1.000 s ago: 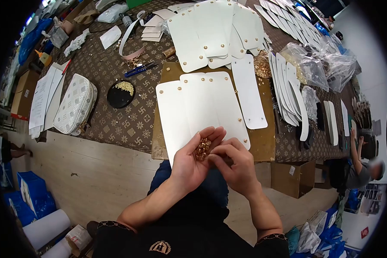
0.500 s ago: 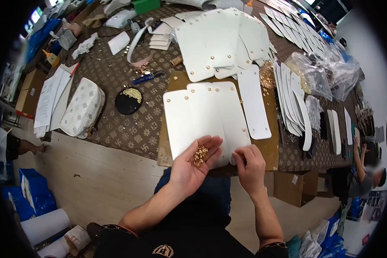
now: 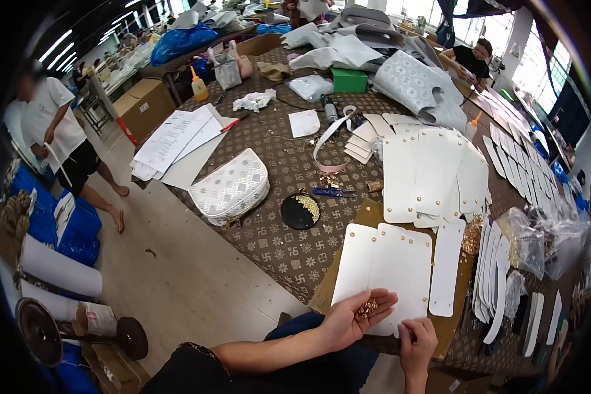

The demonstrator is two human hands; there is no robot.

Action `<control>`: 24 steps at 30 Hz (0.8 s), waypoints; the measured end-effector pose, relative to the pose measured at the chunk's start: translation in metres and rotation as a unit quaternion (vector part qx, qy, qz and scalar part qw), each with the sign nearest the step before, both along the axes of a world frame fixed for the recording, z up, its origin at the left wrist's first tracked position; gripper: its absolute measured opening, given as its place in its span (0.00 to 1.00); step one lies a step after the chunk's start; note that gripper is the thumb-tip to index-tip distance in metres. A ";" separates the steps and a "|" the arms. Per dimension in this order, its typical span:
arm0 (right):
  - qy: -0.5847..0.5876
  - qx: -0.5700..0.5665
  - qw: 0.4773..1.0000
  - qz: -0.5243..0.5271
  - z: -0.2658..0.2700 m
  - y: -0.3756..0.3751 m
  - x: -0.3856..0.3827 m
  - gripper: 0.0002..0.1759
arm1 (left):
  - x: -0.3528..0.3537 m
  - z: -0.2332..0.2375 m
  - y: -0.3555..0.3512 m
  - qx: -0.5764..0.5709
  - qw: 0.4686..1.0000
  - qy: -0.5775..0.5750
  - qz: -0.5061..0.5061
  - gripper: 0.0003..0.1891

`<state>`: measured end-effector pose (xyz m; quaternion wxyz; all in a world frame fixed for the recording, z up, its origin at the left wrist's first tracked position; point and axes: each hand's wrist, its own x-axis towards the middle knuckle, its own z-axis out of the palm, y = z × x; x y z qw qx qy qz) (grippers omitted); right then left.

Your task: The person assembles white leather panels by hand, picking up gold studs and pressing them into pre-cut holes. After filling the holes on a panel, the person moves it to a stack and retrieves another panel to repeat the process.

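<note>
I had the left hand (image 3: 347, 328) palm up and cupped open at the lower centre, small shiny gold studs (image 3: 366, 310) lying loose in it. The right hand (image 3: 419, 341) was just beside it, fingers curled in, thumb and forefinger closed at the bottom right corner of a white flat panel with rounded corners (image 3: 402, 272); I couldn't tell whether a stud was between them. That panel lay overlapping a second white panel (image 3: 352, 262), gold studs along their upper edges, both on a brown board (image 3: 368, 214).

Right of them I saw a narrow white strip (image 3: 446, 269), and above, overlapping white studded pieces (image 3: 404, 174). A heap of copper-coloured studs (image 3: 471, 238) sat near the strip's top; curved white strips (image 3: 484, 282) were stacked further right.

Left of the board, on the brown patterned tabletop (image 3: 269, 253): a round black dish (image 3: 295, 215) with gold bits, a blue-handled tool (image 3: 328, 192), a white patterned pouch (image 3: 233, 184). Green box (image 3: 349, 80) at upper centre. One person in a white shirt (image 3: 54, 121) stood upper left, another in a dark top (image 3: 471, 62) upper right.
</note>
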<state>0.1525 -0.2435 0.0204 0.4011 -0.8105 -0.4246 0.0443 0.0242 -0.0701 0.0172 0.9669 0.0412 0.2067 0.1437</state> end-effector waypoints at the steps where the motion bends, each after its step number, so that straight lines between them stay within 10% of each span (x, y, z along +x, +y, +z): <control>1: 0.009 -0.002 1.000 -0.005 0.001 -0.001 0.000 0.05 | 0.000 0.000 0.000 -0.005 1.000 -0.002 -0.009 0.22; 24: 0.020 0.036 0.983 0.180 0.027 0.098 -0.017 0.06 | 0.022 -0.016 -0.004 -0.044 0.997 -0.047 -0.038 0.22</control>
